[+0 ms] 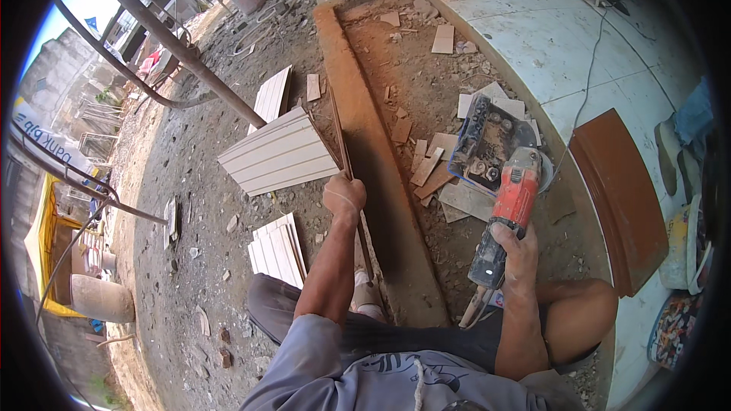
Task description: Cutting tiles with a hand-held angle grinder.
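Note:
My right hand (518, 252) is wrapped around the dark body of a red and black angle grinder (515, 199), whose grey head points away from me. A cord runs from its rear end. My left hand (345, 196) is closed on the top edge of a thin brown tile (339, 137), seen nearly edge-on beside a low orange-brown curb (354, 83). Just left of that hand lies a stack of cream, grooved tiles (278, 153). A blue-rimmed, dirt-caked tray (485, 140) sits beyond the grinder, partly hidden by its head.
More cream tiles (276, 249) lie on the rough ground at left. Broken tile pieces (428, 167) litter the dirt right of the curb. A brown panel (626, 201) leans along the white tiled ledge (556, 53). Metal poles (171, 41) slant across the upper left.

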Demonstrator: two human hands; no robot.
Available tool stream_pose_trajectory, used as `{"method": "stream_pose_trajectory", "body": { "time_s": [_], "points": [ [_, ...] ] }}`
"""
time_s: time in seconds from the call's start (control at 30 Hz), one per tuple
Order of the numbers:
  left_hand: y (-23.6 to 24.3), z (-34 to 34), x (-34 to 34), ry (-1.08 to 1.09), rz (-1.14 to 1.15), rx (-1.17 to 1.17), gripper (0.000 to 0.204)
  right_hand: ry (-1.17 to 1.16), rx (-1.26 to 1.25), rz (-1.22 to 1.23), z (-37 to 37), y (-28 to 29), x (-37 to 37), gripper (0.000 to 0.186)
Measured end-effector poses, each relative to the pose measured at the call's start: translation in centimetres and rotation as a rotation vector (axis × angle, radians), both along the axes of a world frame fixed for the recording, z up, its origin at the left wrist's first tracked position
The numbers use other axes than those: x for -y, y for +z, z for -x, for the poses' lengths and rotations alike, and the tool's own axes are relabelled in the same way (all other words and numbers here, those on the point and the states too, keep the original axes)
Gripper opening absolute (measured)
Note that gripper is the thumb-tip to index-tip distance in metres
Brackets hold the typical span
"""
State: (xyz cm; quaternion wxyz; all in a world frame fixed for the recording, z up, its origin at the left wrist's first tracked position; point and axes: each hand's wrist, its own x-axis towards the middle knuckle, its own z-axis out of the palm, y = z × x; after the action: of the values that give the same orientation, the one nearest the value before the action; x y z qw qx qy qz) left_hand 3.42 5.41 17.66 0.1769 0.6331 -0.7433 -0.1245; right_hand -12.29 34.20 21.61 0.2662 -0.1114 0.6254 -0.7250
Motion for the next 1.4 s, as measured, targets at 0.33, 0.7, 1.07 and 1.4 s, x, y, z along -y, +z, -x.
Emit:
{"method": "stream_pose_trajectory", "body": {
  "time_s": [0.33,0.7,1.07,1.4],
  "points": [
    [-9.7,9.6,-2.4,-0.152,0.016,0.170,0.061,-0.027,0.108,0.009,0.7,0.0,0.0,0.043],
    [-14.0,5.8,-2.5,-0.382,-0.203,0.217,0.065,-0.016,0.024,0.001,0.6,0.4,-0.1,0.048],
    [-15.0,-7.8,-0.8,0.283,-0.414,-0.224,0.079,0.199,0.055,-0.133,-1.0,-1.8,2.6,0.045],
    [-17.6,-6.7,-1.0,0.259,-0.344,-0.494,0.063,0.290,-0.078,-0.182,-0.3,-1.7,5.6,0.052]
  ]
}}
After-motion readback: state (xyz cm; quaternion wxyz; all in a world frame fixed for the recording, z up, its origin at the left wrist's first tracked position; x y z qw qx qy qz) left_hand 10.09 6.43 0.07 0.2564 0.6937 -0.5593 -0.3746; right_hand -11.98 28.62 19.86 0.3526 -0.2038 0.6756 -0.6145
